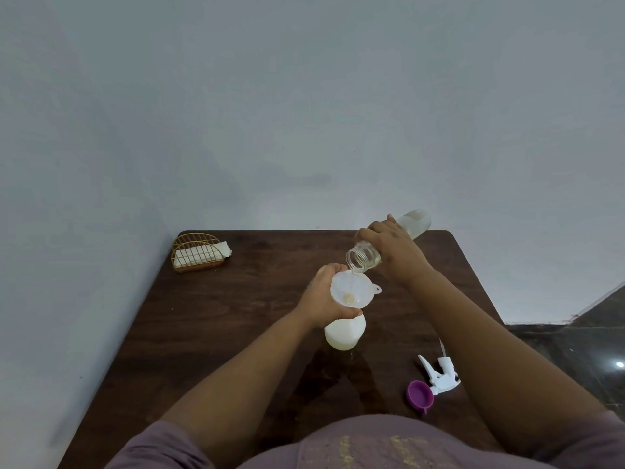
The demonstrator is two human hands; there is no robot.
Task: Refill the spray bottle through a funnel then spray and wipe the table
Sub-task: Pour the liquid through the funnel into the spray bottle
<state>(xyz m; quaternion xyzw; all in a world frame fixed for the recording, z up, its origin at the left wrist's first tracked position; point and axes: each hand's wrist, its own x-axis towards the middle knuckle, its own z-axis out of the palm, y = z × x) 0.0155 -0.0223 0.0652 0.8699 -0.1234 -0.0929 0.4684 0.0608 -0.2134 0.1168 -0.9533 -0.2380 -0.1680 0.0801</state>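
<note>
Fingers [333,270] of the left hand [321,296] curl round the neck of the spray bottle [345,333], just under the funnel [351,289], with the thumb wrapped across the near side. That bottle stands upright on the dark wooden desk [236,316], near its middle, its white body showing below the hand. Its top is off, and the white funnel sits in the neck with a small tab sticking out to the right.

Fingers [367,235] of the right hand [394,252] grip a clear bottle [363,257] round its upper body. It is tilted steeply, base up toward the wall [304,113], open threaded mouth down over the far rim of the funnel. A thin stream of pale liquid falls from the mouth into the funnel, and some liquid pools at the funnel's bottom.

On the desk to the right, near the front edge, lies the white spray head [439,375] on its side, its tube pointing away. A purple cap [419,394] lies touching or just beside it, open side up. At the far left corner stands a gold wire holder [198,253] with white napkins [203,254] in it. A wet-looking patch [338,384] shows on the desk in front of the spray bottle.
</note>
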